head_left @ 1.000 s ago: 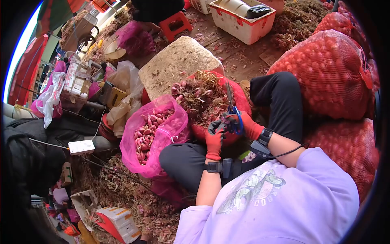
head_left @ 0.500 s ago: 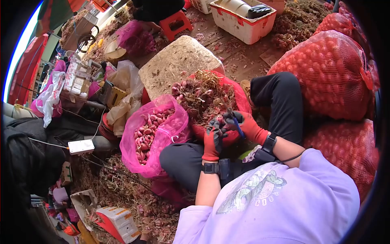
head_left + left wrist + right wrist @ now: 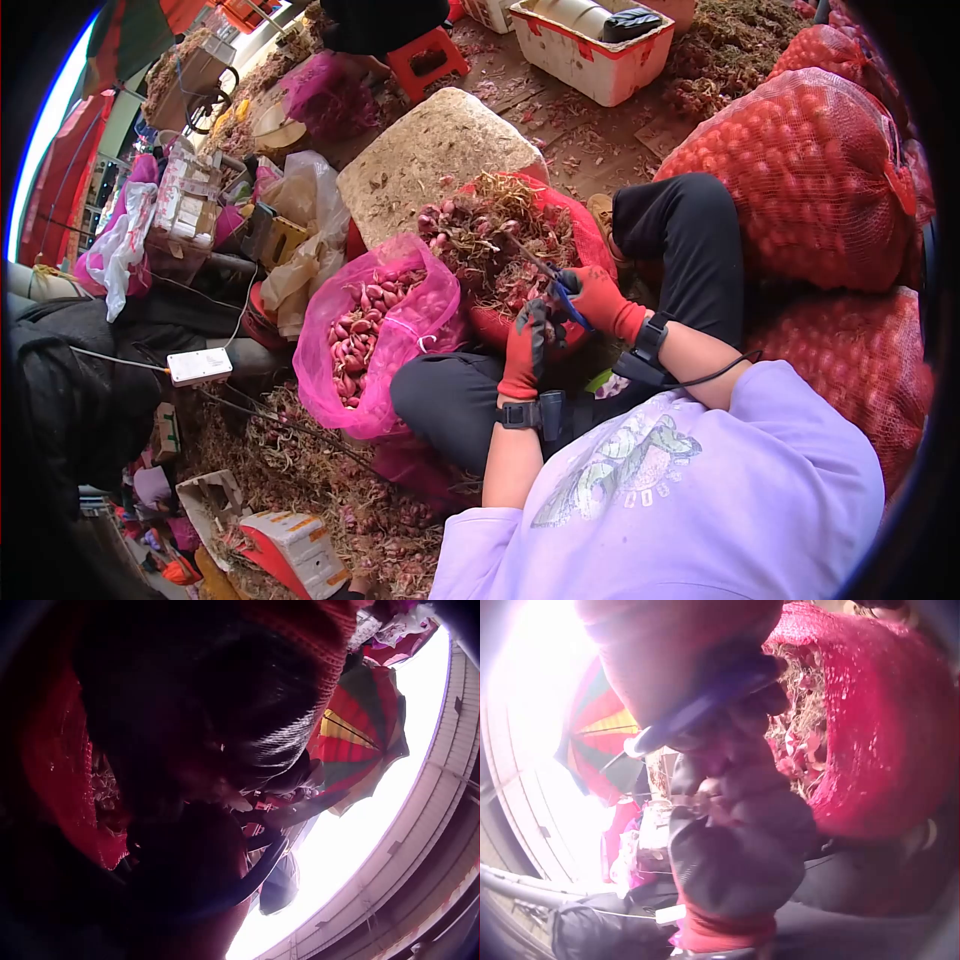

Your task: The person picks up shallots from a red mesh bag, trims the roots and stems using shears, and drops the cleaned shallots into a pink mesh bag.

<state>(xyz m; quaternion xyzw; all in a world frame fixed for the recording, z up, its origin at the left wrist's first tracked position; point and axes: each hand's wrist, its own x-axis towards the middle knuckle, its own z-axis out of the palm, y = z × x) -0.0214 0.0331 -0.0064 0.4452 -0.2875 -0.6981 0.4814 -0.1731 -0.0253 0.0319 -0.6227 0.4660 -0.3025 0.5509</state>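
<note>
My right hand [image 3: 600, 300], in a red and dark glove, grips blue-handled scissors [image 3: 571, 308] whose blades point up and left over a red mesh sack [image 3: 592, 240]. Dried shallots [image 3: 480, 235] with stringy tops fill that sack. Beside the scissors, my gloved left hand [image 3: 527, 350] has curled fingers. In the right wrist view, a small pale shallot [image 3: 709, 786] shows pinched in the left hand's fingers. Left of the hands, a pink mesh bag [image 3: 318, 375] holds trimmed shallots [image 3: 357, 340]. The left wrist view is mostly dark.
A dirty foam board [image 3: 430, 150] lies behind the sacks. Full red mesh sacks [image 3: 800, 180] stand to the right. A white foam box [image 3: 590, 60] and a red stool [image 3: 428, 65] are at the back. A white power strip [image 3: 200, 365] with cables sits at left.
The scissors have swung from pointing upward to pointing up and left. The right hand dipped and turned, then rose again. My left hand has stayed nearly in place.
</note>
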